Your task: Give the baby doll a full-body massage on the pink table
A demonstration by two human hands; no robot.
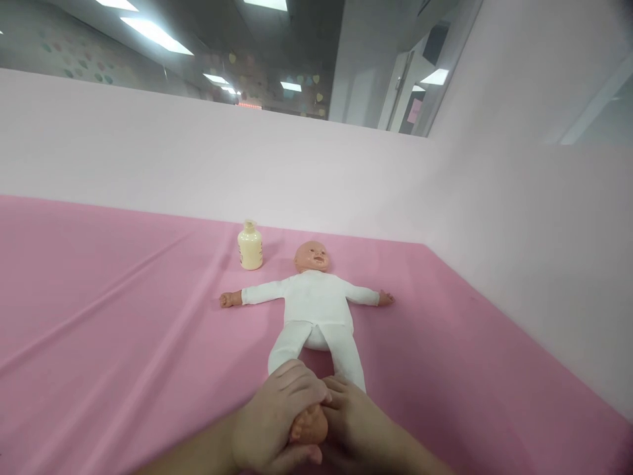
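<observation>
A baby doll (319, 300) in a white top and white trousers lies on its back on the pink sheet, arms spread, head away from me. My left hand (277, 419) is closed around one of the doll's bare feet (309, 425), the thumb below it and the fingers over the top. From the other side my right hand (356, 412) is closed against the same foot, its fingertips meeting the left ones. The doll's lower legs are partly hidden behind my hands, and its other foot cannot be seen.
A pale yellow pump bottle (251, 249) stands left of the doll's head. The pink sheet (148, 316) has creases on the left. A white wall (198, 158) rises behind it, with a window (277, 59) above. Another white wall (544, 231) runs along the right.
</observation>
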